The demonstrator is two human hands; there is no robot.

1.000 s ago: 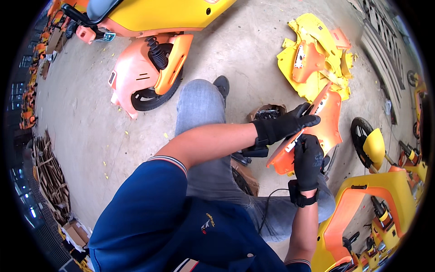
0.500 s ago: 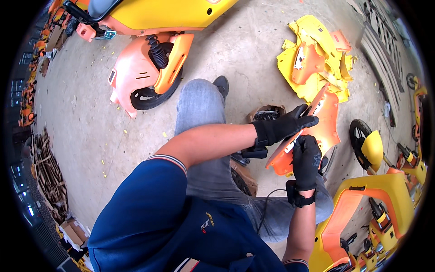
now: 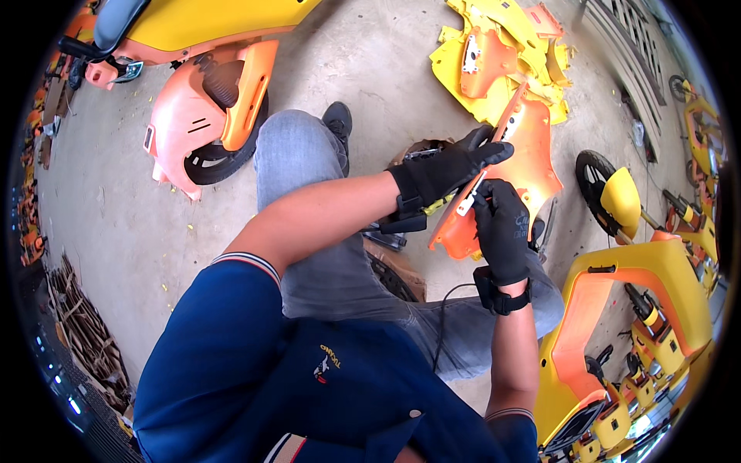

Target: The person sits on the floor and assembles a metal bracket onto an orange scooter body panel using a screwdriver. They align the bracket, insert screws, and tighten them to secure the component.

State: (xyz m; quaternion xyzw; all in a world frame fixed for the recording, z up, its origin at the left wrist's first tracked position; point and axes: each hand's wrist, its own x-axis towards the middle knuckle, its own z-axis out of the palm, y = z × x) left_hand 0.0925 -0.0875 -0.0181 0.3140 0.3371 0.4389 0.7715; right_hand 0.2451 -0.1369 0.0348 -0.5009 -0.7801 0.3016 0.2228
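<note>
An orange plastic scooter panel [image 3: 532, 147] is tilted up in front of me, over my bent right leg. Along its left edge, my black-gloved left hand [image 3: 455, 168] grips it, with the thumb lying over the front. My right hand [image 3: 503, 231], gloved too, is closed against the panel's lower part, fingertips pinching a small white strip [image 3: 467, 201] by the edge. Whether that strip still sticks to the panel cannot be made out. Behind the left hand, a box [image 3: 424, 147] with dark small parts is partly hidden.
Yellow and orange panels [image 3: 494, 58] lie piled beyond my hands. A pink-orange front fender with wheel [image 3: 204, 123] stands at left. Close on the right are a yellow scooter frame [image 3: 648, 270] and a wheel [image 3: 596, 193]. A cable [image 3: 444, 320] crosses my right leg.
The view has shifted, so the scene sits further left and higher. My right fingertips are now at the white strip, which stands out more from the panel's edge; the left hand keeps its hold.
</note>
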